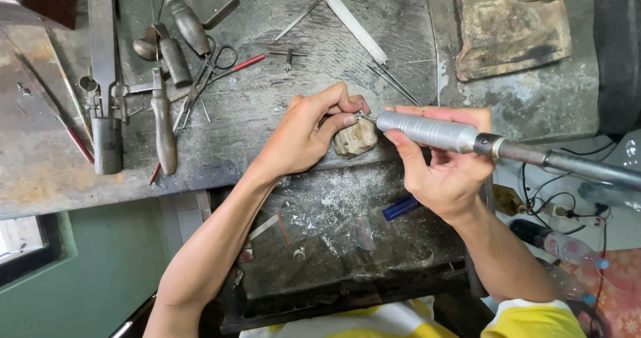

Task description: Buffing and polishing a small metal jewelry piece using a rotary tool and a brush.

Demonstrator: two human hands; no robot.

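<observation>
My left hand (312,130) pinches a tiny metal piece (358,116) between thumb and fingers, resting it against a worn wooden bench peg (356,140) at the edge of the workbench (267,144). My right hand (441,161) grips a silver rotary handpiece (427,131) whose tip touches the small piece. The handpiece's dark flexible shaft (574,164) runs off to the right. The piece is too small to make out in detail.
Hand tools lie at the back left: wooden-handled gravers (175,61), scissors (212,68), a metal file (357,28), tweezers (394,84), a saw frame (103,78). A dusty tray (347,244) with a blue object (400,208) sits below. Cables and a plastic bottle (567,248) are at right.
</observation>
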